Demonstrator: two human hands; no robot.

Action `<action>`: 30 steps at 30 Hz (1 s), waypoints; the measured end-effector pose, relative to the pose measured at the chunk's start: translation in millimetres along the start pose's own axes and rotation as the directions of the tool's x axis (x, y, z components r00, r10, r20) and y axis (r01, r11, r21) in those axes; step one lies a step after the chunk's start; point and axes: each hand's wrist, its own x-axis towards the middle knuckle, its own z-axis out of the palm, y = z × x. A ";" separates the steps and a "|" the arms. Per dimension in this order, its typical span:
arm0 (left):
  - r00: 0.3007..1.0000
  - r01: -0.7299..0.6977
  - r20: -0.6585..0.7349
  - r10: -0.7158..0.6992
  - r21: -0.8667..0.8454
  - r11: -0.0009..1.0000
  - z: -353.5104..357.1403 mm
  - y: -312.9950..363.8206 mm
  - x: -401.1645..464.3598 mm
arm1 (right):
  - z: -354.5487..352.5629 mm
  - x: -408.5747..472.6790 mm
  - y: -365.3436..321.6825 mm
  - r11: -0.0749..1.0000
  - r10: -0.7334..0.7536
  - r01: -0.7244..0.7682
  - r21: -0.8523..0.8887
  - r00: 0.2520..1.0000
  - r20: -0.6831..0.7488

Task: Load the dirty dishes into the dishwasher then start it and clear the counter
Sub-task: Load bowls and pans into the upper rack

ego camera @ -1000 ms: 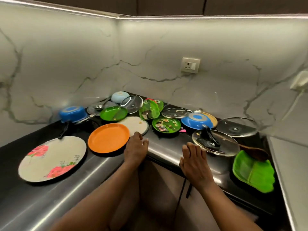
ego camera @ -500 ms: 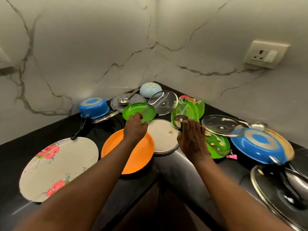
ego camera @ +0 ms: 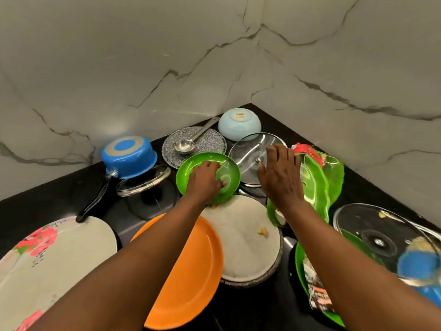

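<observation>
Left hand grips near rim of green plate; right hand, fingers spread, hovers over glass lid. Risk: the lid, overlapping the plate, likely slides off if plate lifts.

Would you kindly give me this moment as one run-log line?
phase: picking up dishes | left hand: grips round green plate | right hand: open over glass lid | dishwasher: not in view
</observation>
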 end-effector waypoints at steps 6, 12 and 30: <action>0.999 -0.043 0.015 0.042 0.071 0.997 -1.6 -7.8 37.2 | 37.2 63.4 -2.8 0.999 0.001 -0.004 0.037 0.997 0.075; 0.994 -0.078 -0.070 0.083 0.068 0.995 -2.2 0.0 88.7 | 68.2 107.4 -1.0 0.996 0.021 -0.032 0.081 0.991 0.129; 0.981 -0.010 0.191 -0.024 0.173 0.985 11.9 -6.6 166.4 | 163.9 234.6 7.6 0.982 0.014 -0.138 0.129 0.731 0.682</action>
